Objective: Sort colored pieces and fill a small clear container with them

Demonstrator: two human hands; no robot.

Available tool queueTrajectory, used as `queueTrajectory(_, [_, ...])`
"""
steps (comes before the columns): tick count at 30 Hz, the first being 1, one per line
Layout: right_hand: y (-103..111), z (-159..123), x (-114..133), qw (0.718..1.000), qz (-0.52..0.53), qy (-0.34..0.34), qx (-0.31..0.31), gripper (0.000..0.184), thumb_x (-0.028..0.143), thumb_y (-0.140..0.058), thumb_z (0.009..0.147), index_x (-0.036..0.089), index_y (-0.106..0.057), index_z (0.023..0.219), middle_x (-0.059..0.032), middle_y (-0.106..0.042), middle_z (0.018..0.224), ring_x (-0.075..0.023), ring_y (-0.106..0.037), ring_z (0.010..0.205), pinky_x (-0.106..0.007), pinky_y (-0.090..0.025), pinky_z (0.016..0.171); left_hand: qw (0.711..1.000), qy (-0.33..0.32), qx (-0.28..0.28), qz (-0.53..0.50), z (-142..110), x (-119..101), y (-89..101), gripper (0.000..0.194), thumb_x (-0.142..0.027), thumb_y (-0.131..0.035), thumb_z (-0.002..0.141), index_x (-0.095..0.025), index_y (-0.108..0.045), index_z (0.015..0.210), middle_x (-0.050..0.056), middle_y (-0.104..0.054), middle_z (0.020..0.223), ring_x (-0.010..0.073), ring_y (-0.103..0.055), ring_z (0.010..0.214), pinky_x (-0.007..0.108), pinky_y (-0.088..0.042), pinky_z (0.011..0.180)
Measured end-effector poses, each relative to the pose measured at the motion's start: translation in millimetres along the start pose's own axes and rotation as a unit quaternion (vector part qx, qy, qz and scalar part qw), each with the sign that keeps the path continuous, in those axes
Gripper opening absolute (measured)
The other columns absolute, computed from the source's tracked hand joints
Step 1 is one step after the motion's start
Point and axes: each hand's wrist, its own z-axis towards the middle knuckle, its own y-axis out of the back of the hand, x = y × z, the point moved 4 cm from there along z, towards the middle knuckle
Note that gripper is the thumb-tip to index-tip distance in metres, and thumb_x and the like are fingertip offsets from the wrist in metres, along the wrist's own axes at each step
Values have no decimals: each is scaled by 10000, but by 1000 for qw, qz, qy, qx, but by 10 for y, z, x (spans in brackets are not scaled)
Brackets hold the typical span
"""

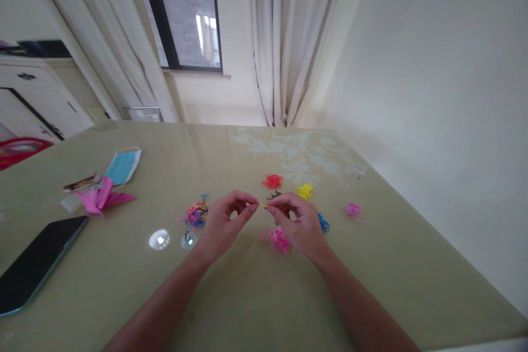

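Observation:
My left hand and my right hand meet above the middle of the table, each pinching one end of a tiny yellow elastic band stretched between the fingertips. A mixed-colour heap of small bands lies just left of my left hand. Sorted little piles lie around my right hand: pink under it, blue to its right, yellow and red beyond it, and a black band between them.
The glossy olive table also carries a dark phone at the left edge, a pink paper shape, a blue face mask and a pink band clump at the right. The wall stands close on the right.

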Motion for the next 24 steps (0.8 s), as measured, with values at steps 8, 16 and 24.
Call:
queueTrajectory(8, [751, 275, -381, 984, -146, -19, -96, 231, 398, -695, 896, 180, -766, 928, -76, -778, 820, -201, -690, 669, -317, -543, 646, 908, -19, 14, 418, 98, 293, 166, 276, -255, -583, 978, -189, -732, 1200, 119, -739, 1194, 308, -643, 1095, 463, -501, 968])
queueTrajectory(16, [923, 314, -682, 899, -430, -67, -44, 200, 230, -567, 954, 210, -758, 1011, -96, -810, 946, -271, -747, 850, -353, -508, 740, 850, 17, 90, 519, 115, 425, 141, 301, -261, -483, 1037, -191, -747, 1163, 129, -703, 1235, 331, -628, 1138, 474, -480, 999])
queueTrajectory(24, [894, 315, -625, 883, -466, -15, -58, 213, 176, -541, 932, 194, -741, 1002, -98, -781, 956, -232, -686, 766, -353, -488, 759, 856, 0, 65, 512, 128, 371, 162, 238, -210, -478, 1006, -170, -712, 1001, 129, -716, 1090, 329, -640, 1066, 463, -491, 948])
